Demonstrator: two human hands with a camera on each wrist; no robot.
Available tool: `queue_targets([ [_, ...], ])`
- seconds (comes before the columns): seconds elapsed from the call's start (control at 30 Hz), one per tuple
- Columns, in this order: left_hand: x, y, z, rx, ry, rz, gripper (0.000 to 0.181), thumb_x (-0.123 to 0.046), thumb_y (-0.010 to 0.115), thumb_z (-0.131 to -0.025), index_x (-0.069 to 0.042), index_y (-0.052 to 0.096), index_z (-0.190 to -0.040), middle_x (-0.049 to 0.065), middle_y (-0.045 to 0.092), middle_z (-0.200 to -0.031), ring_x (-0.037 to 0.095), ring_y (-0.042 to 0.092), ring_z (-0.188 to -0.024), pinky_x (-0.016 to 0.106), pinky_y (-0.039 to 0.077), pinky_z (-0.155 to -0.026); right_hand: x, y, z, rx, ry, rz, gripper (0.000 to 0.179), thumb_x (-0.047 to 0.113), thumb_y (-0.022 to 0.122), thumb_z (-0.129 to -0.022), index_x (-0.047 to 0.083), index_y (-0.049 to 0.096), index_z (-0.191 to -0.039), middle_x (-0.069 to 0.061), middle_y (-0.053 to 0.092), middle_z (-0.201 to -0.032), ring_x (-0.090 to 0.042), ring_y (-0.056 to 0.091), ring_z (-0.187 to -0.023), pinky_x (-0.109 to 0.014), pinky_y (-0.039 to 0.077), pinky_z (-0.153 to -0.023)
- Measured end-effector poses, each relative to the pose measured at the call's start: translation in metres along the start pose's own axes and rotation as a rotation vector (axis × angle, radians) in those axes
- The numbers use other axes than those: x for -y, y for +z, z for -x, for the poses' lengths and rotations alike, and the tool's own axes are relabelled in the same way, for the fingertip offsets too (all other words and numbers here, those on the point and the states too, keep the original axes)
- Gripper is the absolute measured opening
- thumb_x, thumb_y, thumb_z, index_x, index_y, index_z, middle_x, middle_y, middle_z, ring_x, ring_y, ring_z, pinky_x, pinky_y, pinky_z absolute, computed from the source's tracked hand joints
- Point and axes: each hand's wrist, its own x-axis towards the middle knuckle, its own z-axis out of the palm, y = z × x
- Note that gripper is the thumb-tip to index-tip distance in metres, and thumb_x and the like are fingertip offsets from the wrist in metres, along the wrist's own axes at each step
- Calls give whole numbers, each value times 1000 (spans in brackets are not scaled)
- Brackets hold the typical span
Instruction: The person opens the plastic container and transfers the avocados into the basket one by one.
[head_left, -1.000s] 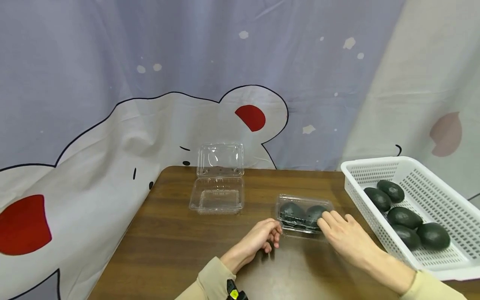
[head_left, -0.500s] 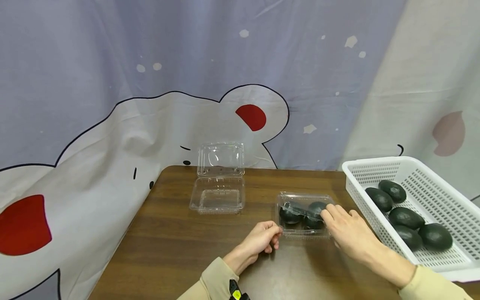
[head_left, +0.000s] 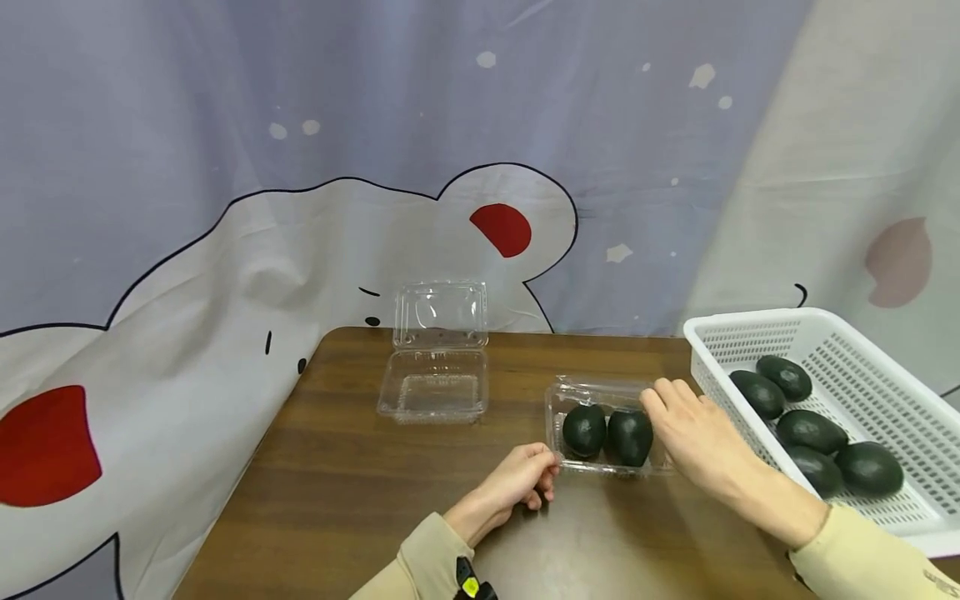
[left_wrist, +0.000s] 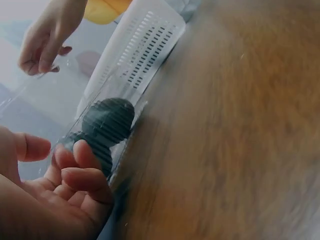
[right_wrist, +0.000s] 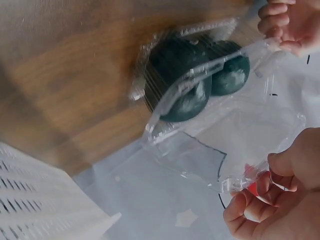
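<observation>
A clear plastic clamshell box stands before me on the table, its lid raised, with two dark green avocados side by side in its base. My right hand pinches the edge of the lid, as the right wrist view shows. At the near left corner of the base, my left hand holds the rim between thumb and curled fingers. From the left wrist camera, the avocados appear through the clear wall, just beyond the left fingers.
Further back on the wooden table a second clear clamshell box stands with its lid up. To the right, a white perforated basket holds several avocados. A printed curtain hangs behind the table.
My right hand has lifted the lid up and back from over the two avocados, which now show uncovered. My left hand has moved slightly and closed on the near left corner.
</observation>
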Motion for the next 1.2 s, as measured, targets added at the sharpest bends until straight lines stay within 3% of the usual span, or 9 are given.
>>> queue_targets([
  [0.13, -5, -7, -5, 6, 9, -59, 29, -30, 50, -99, -7, 54, -83, 0, 48, -61, 12, 50, -50, 19, 33, -37, -5, -5, -7, 3, -18, 4, 38, -18, 60, -62, 5, 43, -86, -8, 42, -82, -30, 46, -75, -39, 41, -49],
  [0.3, -15, -15, -18, -68, 79, -134, 33, -34, 45, -102, -6, 54, -88, 1, 50, -66, 12, 51, -53, 21, 33, -39, -12, -13, -18, 20, -27, -1, 42, -17, 62, -57, 6, 43, -86, -6, 42, -81, -29, 47, -74, -39, 40, -49],
  [0.47, -25, -18, -35, -149, 112, -218, 32, -34, 46, -102, -4, 54, -94, 2, 52, -69, 13, 53, -55, 23, 33, -41, -21, -17, -33, 10, -39, 14, 31, -14, 61, -69, 8, 46, -86, -5, 45, -80, -29, 49, -74, -40, 40, -51],
  [0.6, -26, -15, -47, -186, 99, -256, 30, -33, 47, -102, -5, 55, -96, 2, 53, -67, 17, 55, -56, 24, 33, -41, -27, -18, -44, 16, -26, 14, 20, -5, 62, -80, 8, 50, -90, -7, 50, -84, -31, 53, -79, -43, 42, -54],
  [0.73, -21, -9, -58, -251, 117, -302, 28, -32, 48, -102, -8, 55, -88, 1, 51, -65, 18, 53, -56, 25, 35, -45, -33, -19, -56, 51, -6, 12, 15, -2, 60, -85, 8, 52, -92, -6, 49, -85, -30, 52, -80, -42, 40, -55],
  [0.9, -16, -1, -64, -353, 181, -382, 33, -31, 49, -103, -10, 54, -78, 0, 48, -67, 17, 49, -65, 30, 38, -58, -43, -17, -71, 62, 20, 11, 19, -7, 60, -80, 8, 53, -90, -7, 47, -82, -31, 50, -78, -43, 40, -55],
  [1.03, -13, 4, -65, -419, 215, -411, 36, -30, 50, -102, -12, 52, -71, 0, 47, -64, 17, 48, -63, 32, 39, -57, -50, -12, -86, 82, 68, -4, 20, -9, 59, -80, 7, 53, -89, -8, 48, -83, -32, 50, -78, -44, 40, -56],
  [1.2, -11, 10, -63, -436, 226, -406, 39, -30, 50, -102, -12, 49, -68, -1, 44, -61, 16, 45, -59, 31, 36, -53, -58, 0, -102, 112, 139, -5, 21, -9, 61, -79, 6, 52, -91, -11, 48, -86, -36, 51, -83, -46, 40, -58],
])
